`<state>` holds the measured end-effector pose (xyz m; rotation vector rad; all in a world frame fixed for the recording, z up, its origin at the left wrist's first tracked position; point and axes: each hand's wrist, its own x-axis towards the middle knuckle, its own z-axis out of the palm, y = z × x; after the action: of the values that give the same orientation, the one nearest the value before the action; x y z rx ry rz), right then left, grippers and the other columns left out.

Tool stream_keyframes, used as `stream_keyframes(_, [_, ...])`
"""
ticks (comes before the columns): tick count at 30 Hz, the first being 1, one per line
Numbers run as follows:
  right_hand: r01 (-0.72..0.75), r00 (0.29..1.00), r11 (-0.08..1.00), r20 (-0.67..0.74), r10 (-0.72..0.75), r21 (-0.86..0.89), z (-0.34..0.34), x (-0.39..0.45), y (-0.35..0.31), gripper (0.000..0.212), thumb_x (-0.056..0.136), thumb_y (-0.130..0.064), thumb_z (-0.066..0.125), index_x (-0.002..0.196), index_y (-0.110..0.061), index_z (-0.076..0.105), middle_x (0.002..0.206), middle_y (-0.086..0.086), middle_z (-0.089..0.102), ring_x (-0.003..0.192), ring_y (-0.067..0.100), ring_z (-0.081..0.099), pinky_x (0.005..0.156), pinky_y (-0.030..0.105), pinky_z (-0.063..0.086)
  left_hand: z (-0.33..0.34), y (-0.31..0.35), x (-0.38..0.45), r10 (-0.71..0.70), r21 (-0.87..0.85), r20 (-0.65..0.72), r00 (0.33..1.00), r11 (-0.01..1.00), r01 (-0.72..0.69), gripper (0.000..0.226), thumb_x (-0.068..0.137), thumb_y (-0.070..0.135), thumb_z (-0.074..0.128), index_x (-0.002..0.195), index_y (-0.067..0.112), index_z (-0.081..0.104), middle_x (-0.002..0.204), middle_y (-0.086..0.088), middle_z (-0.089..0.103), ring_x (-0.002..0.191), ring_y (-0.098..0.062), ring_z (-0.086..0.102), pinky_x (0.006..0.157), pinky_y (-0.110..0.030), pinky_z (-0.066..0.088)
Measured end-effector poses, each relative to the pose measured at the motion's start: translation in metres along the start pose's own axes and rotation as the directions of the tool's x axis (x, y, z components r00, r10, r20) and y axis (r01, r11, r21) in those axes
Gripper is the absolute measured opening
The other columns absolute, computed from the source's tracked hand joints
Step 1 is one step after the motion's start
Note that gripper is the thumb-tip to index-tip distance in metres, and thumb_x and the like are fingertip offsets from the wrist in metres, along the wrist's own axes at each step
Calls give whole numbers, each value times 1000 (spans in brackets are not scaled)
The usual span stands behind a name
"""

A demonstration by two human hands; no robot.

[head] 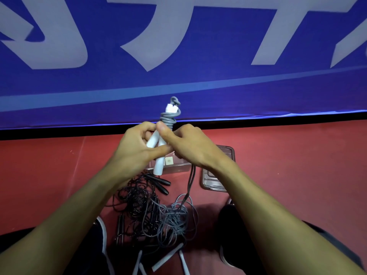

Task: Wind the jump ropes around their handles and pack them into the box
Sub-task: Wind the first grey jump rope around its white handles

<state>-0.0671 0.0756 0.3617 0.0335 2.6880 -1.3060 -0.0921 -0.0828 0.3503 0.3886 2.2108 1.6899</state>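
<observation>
The winding step is going on; the left hand (137, 147) grips the pair of white plastic handles (156, 155) held up over the red floor (49, 175); the right hand (190, 145) pinches the grey rubber rope (168, 120), which has a few turns near the handle tops. Next it should loop the loose tail (191, 181) round again. The clear plastic box (228, 153) lies just behind on the floor; tangled black ropes (137, 199) crowd the space below; the blue wall banner (178, 56) stands close ahead.

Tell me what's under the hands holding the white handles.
Below the hands lie the clear box, its lid, black ropes and loose grey rope on the red floor. The hands hide most of the box's inside.
</observation>
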Motion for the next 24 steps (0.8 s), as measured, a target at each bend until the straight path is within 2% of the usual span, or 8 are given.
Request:
stream_keyframes(3, [103,995,995,-8,-103,20,3,-1,-3,59,103,-51,47,54,-19,50,49,-5,42,47,8,35,47,18,30,-1,0,1,14,151,-61,998,989,-5,39,63,31,77,89,16,53,66,1,62,60,-10,54,63,-38,48])
stream_keyframes(6, [153,988,988,-37,-153,1,6,0,-3,57,104,-46,50,56,-15,51,49,0,45,49,12,38,49,22,32,-2,2,1,10,213,-48,999,977,0,39,67,35,71,89,14,46,69,6,57,63,-13,49,64,-42,45])
stream_keyframes(8, [151,987,988,-48,-152,-16,6,1,-2,64,102,-51,52,63,0,57,57,15,57,56,25,49,57,33,41,-1,1,0,1,234,-12,1000,972,2,39,75,36,71,93,14,44,78,0,58,68,-15,52,65,-44,46])
stream_keyframes(11, [111,992,993,-64,-113,-28,5,2,3,73,98,-60,51,75,9,61,69,21,65,68,29,59,67,41,48,2,-2,-2,16,195,17,1000,981,-19,31,93,21,70,94,17,39,73,12,60,62,0,56,61,-24,43])
stream_keyframes(13, [78,996,994,-37,-81,-73,6,4,6,81,95,-69,44,75,7,63,68,21,64,67,30,60,66,44,51,3,-2,-3,23,187,30,999,982,-28,27,94,13,66,99,17,40,74,9,61,63,0,59,58,-22,47])
stream_keyframes(16, [31,998,989,-49,-39,-143,8,6,10,89,88,-81,31,70,-2,68,55,8,59,63,24,60,68,45,54,2,-1,-2,20,133,40,999,991,-25,29,95,6,64,112,21,48,90,-2,71,82,-23,69,76,-46,59])
stream_keyframes(19, [3,997,983,-69,-15,-183,8,5,10,88,85,-85,30,64,-5,61,55,4,55,61,26,58,65,42,53,2,0,-1,-19,9,13,1000,1000,18,29,90,22,65,117,21,54,108,-14,69,105,-37,66,93,-61,52])
stream_keyframes(24, [33,996,987,-79,-46,-158,7,3,8,75,92,-75,38,60,-9,51,50,-1,41,55,22,43,55,37,36,1,1,0,-41,140,42,998,989,35,47,72,48,63,113,26,57,109,3,70,107,-22,66,97,-57,50])
